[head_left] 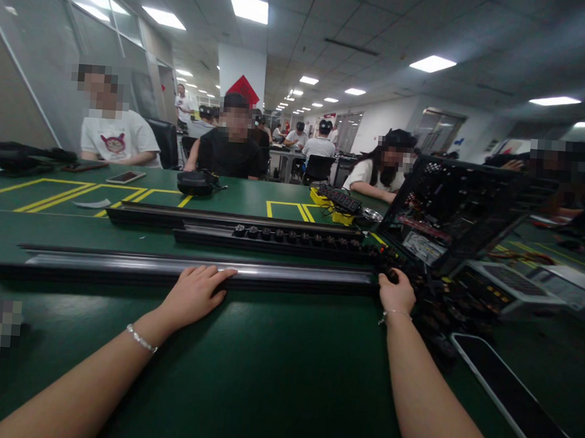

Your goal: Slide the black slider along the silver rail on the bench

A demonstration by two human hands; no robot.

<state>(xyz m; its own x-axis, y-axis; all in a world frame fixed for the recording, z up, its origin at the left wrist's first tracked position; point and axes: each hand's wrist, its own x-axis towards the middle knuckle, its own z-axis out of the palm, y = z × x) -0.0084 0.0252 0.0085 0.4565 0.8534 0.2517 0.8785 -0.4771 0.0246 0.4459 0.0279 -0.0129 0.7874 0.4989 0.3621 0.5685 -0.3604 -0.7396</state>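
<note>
Left hand (194,297) flat, fingers spread on long black rail (119,267); right hand (396,293) clenched around rail end; green surface (272,371) beneath, open computer case (453,210) just beside

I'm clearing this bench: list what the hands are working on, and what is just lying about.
In hand:
left hand flat on the long rail
right hand gripping the rail's end

Lying about:
socket strip
phone
open computer case
black pouch

The long rail (179,269) looks like metal, black along its edges with a glossy, smooth silver strip on top. The counter (272,364) carries a matt green mat. The bracelet (140,339) is shiny beads.
</note>
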